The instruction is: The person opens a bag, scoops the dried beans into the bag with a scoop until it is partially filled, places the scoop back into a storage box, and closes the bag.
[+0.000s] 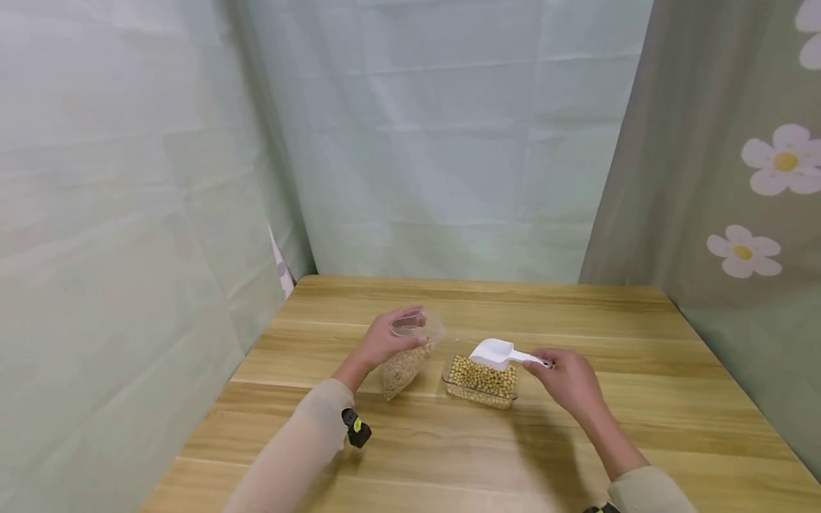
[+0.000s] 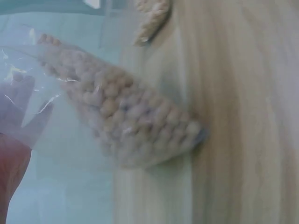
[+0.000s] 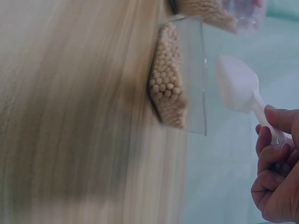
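My left hand (image 1: 393,336) holds a clear plastic bag (image 1: 405,370) by its top, with its mouth spread between thumb and fingers. Pale round beans fill the lower part of the bag (image 2: 135,116), which hangs slanted with its bottom corner down. My right hand (image 1: 567,377) grips the handle of a white scoop (image 1: 494,353), whose bowl points left and shows no beans inside. Under the scoop stands a clear rectangular container (image 1: 479,395) holding yellowish soybeans (image 3: 166,84). The right wrist view shows the scoop (image 3: 237,84) raised above the container's rim.
The wood-grain table (image 1: 436,463) carries the container, just right of the bag. Pale green curtains (image 1: 442,142) hang behind and to the left. A grey-green curtain with white flowers (image 1: 744,253) hangs at the right side.
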### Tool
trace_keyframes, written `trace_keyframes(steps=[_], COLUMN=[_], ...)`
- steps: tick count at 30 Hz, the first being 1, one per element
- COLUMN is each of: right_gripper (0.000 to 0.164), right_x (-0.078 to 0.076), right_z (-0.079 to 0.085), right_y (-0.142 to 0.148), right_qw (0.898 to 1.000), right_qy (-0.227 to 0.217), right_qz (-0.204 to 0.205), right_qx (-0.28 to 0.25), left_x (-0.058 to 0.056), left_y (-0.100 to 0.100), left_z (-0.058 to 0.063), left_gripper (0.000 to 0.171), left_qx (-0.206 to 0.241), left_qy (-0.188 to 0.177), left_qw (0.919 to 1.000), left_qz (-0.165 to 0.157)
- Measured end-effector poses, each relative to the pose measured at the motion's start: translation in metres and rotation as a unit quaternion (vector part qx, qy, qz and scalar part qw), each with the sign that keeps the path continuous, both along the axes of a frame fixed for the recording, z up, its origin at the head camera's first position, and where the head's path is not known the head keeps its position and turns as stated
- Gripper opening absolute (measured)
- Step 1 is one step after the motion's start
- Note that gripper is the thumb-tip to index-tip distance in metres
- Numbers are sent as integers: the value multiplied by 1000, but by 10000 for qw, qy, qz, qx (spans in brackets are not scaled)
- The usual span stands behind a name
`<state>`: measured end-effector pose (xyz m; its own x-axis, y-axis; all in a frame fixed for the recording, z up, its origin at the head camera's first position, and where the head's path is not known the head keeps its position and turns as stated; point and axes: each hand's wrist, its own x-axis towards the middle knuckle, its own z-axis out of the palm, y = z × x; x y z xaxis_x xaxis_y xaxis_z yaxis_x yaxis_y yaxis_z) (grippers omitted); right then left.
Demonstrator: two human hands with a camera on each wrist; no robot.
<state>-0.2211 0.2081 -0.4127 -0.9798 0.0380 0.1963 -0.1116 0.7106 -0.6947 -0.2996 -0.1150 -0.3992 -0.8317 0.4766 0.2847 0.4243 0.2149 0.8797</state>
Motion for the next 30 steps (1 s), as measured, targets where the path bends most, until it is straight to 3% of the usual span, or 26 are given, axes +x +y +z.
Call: trace_keyframes(steps=[5,10,17,30], right_gripper=[25,19,20,23], right_x=[-1,0,1,0], right_z=[-4,-4,-2,18], right_y=[0,1,5,14], right_qw=[9997,9989,9973,9833], right_qy=[-175,-193,-187,-313], right_qz=[91,187,335,981], right_qx=[134,380,624,1499], left_x=[-1,-3,-19,-8], left_y=[-8,-10,-3,20], left_z=[7,8,-16,-37], left_gripper=[59,61,61,66], left_qx=[105,95,-55,-698], left_qy=[-17,-118,-99,-319], left_qw=[9998,9998,9999,9969], left_qz=[196,141,32,-162])
